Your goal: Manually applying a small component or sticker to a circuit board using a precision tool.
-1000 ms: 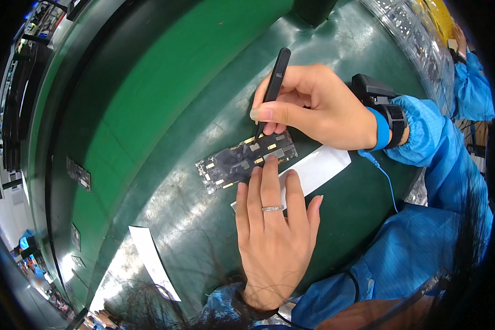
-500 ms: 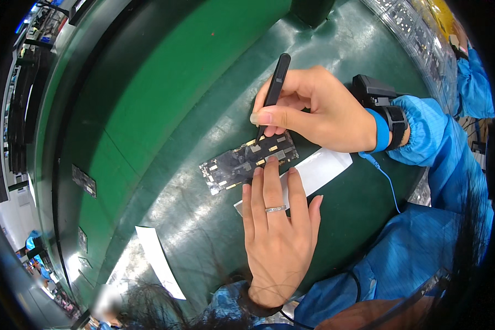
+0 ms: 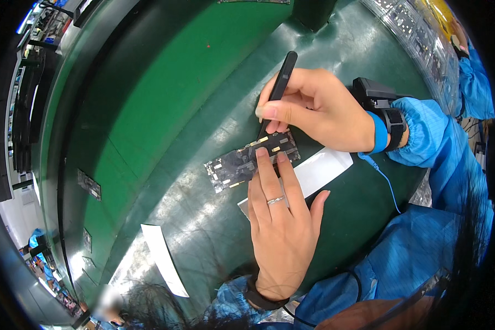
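Note:
A dark circuit board [image 3: 228, 169] with pale and gold parts lies flat on the green work surface. My right hand [image 3: 322, 113] grips black tweezers [image 3: 283, 77] like a pen. Their lower end points down at the board's far edge; the tips are hard to make out. My left hand [image 3: 283, 225], a ring on one finger, lies with fingers stretched over the board. Its fingertips rest on the middle of the board and cover some parts. A white strip [image 3: 324, 170] lies beside the board, partly under my left hand.
A bright green belt-like strip [image 3: 165, 88] runs along the left, carrying small circuit boards [image 3: 89, 184]. Another white strip [image 3: 164, 261] lies nearer. Clear trays [image 3: 404, 36] stand far right, by another person's blue sleeve [image 3: 476, 88]. A blue cord [image 3: 388, 179] hangs from my right wristband.
My left fingers have slid farther onto the board, covering more of it. The tweezers have shifted slightly. Another board shows at the top edge of the green strip.

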